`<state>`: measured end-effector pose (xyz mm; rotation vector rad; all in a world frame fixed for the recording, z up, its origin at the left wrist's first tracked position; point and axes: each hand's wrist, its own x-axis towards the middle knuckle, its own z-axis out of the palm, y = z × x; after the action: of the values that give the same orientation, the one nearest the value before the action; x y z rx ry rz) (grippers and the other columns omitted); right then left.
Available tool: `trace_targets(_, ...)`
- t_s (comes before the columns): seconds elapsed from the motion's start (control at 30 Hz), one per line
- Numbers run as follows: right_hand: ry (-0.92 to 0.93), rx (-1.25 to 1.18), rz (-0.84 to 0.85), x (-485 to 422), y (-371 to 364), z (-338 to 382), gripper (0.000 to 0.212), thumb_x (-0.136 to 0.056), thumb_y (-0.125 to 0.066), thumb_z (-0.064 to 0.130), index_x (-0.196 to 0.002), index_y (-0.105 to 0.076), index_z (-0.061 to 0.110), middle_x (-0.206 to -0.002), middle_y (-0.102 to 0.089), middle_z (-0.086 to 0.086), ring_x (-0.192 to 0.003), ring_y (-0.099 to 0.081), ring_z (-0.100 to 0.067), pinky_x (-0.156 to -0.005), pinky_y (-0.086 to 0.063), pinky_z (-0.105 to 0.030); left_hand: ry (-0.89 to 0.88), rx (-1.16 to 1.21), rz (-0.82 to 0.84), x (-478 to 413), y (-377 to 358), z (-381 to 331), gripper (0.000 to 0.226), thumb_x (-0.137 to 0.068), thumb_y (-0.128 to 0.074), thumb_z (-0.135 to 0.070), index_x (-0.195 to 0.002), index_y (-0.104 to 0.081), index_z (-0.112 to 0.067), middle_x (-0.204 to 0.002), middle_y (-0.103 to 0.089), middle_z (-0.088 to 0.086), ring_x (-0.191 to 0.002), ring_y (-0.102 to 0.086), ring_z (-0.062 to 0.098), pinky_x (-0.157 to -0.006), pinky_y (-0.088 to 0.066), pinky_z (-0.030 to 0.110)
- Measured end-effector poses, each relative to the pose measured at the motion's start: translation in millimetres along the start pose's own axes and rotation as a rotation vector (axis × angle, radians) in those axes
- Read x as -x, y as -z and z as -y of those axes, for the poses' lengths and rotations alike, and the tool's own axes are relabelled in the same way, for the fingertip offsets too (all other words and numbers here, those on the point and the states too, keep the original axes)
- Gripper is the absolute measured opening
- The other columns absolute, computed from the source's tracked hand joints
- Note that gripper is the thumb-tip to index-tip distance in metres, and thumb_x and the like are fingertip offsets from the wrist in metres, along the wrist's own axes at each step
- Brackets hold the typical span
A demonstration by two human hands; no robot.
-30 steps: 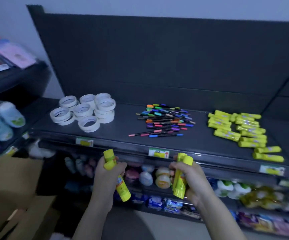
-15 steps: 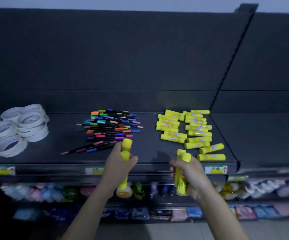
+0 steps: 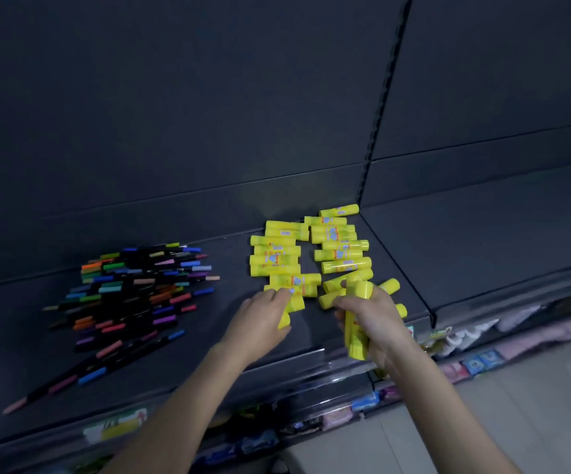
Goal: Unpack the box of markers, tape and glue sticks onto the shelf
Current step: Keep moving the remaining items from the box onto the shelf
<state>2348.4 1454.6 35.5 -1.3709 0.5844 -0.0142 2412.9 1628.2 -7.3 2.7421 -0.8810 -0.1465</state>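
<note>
Far to the left of both sets of fingers, the markers [image 3: 130,295] lie in a loose fan on the dark shelf [image 3: 328,333], their coloured caps mostly pointing right and a few strays trailing toward the shelf's front edge. No tape and no box show in this view, so how they stand cannot be told.

The left hand [image 3: 260,323] reaches over the shelf with its fingers [image 3: 279,297] curled around one yellow glue stick [image 3: 289,311], which hangs down past the thumb side, its near end just above the shelf. Directly beyond those fingers sits the glue-stick pile [image 3: 308,254], two rough columns lying on their sides, the nearest stick touching or almost touching the fingertips.

The right hand [image 3: 371,323] is closed on a small bundle of glue sticks [image 3: 356,319], held roughly upright, capped ends above the knuckles and bases below the palm. A few loose sticks lie just behind and to the right of these fingers.

Judging by this, the markers and most glue sticks are already out; the handfuls in both hands are not yet laid down, and whether the box holds more is hidden.
</note>
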Motion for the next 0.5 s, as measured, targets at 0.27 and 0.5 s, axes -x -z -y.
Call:
trace_targets(0.27, 0.002, 0.002, -0.075, -35.6, -3.2, 3.0, 0.017, -0.081, -0.061, -0.004, -0.085, -0.055, 0.012, -0.067, -0.053, -0.006, -0.058, -0.051, -0.017, -0.056, -0.044, -0.03, -0.128, 0.013, 0.036, -41.6, -29.2, 11.3, 0.07, -0.079, -0.066, -0.051, -0.136, -0.04, -0.019, -0.125, -0.048, -0.001, -0.119, -0.041, 0.019, -0.103, -0.033, 0.03)
trace_targets(0.5, -0.004, 0.038, -0.084, -53.4, -2.0, 6.6, 0.017, -0.08, -0.062, -0.003, -0.088, -0.056, 0.011, -0.069, -0.053, -0.006, -0.06, -0.051, -0.017, -0.054, -0.045, -0.029, -0.167, 0.029, -0.11, -42.6, -36.6, 24.7, 0.078, -0.059, -0.074, -0.063, -0.121, -0.055, -0.02, -0.115, -0.05, -0.002, -0.107, -0.038, 0.017, -0.096, -0.04, 0.038)
